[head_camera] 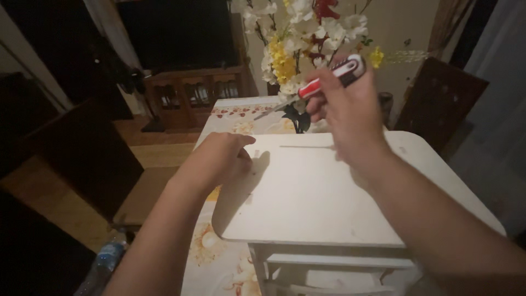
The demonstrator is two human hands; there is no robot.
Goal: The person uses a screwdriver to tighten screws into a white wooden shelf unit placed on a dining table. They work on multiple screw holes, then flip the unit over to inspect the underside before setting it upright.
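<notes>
Head view: the right hand (344, 112) grips a red-and-white-handled screwdriver (318, 85), its tip raised off the white board (307, 192) and aimed left — no driving looks begun, to my eye. The left hand (222, 156) rests curled, knuckles down, on the board's far-left corner. Behind, on the patterned table (235, 112), stands a flower arrangement (298, 33).
</notes>
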